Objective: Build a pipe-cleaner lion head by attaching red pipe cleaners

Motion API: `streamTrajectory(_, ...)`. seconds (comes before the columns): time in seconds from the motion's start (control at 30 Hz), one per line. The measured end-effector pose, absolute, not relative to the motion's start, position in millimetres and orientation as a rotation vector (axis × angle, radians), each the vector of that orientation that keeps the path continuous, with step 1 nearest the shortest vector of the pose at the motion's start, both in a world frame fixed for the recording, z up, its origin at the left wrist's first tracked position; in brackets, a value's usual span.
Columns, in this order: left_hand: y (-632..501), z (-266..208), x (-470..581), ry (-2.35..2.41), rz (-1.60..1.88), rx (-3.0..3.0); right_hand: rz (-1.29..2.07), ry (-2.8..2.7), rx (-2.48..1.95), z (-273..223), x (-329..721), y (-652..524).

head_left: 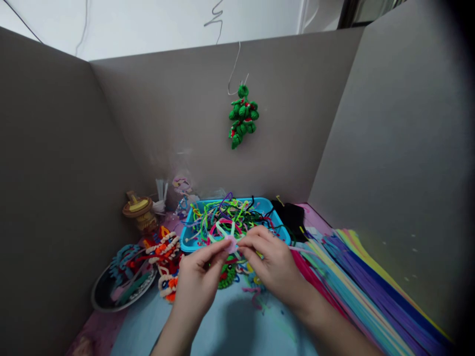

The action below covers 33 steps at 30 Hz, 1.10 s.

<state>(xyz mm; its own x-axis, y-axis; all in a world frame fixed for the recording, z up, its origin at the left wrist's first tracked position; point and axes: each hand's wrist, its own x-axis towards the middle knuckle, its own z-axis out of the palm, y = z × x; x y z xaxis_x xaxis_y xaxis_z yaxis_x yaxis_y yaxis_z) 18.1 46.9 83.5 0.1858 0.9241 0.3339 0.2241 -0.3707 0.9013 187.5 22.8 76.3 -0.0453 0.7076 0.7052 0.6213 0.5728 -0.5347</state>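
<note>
My left hand (202, 277) pinches the left edge of a small pipe-cleaner flower (230, 244) between thumb and forefinger. It has a pale pink middle, with pale green loops standing up from it. From the right, my right hand (272, 262) pinches its other side, fingers closed. A pale pink strand (302, 250) runs out to the right from behind that hand. Behind both hands sits a blue tray (187, 244) heaped with tangled pipe-cleaner pieces. A green curled pipe-cleaner piece (227, 277) lies below the flower, partly hidden by my hands.
Bundles of long coloured pipe cleaners (356, 277) lie at the right. Orange and cream curled pieces (166, 249) and a metal bowl (124, 309) are at the left, with a brown container (143, 212) behind. A green ornament (243, 116) hangs on the grey back panel (166, 109).
</note>
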Motion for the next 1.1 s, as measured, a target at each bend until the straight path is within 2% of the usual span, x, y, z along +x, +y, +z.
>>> streamTrajectory(0.57,54.5,91.0,5.8,1.331,1.362,1.614,-0.034,-1.786,-1.133,72.4,214.0,35.0)
streamTrajectory(0.9,70.7,93.8,-30.3,1.397,1.369,1.741,-0.243,-1.839,-1.521,65.8,264.9,46.2)
streamTrajectory(1.0,71.0,94.2,-30.8,1.371,1.326,1.741,-0.328,-1.736,-1.560,66.5,267.4,45.2)
streamTrajectory(1.1,68.9,98.3,-23.8,1.306,1.247,1.636,-0.214,-1.474,-1.503,69.9,259.2,41.1)
